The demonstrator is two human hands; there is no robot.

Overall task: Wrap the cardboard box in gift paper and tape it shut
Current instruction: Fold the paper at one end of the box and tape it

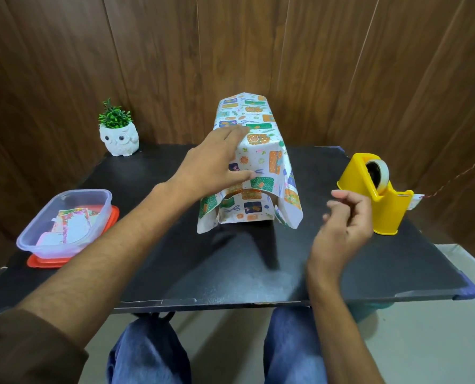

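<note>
Right fingers [341, 194] curled, left [232, 133] on paper [266, 151]

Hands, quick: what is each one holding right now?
Left hand: open, pressing the gift paper.
Right hand: fingers curled; whether it holds anything cannot be told.

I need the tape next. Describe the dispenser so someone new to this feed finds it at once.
Start at the black table and go to its right side, past the paper-covered box. There stands the tape dispenser, beyond the right hand. It alone is bright yellow, with a pale tape roll in its top.
</note>
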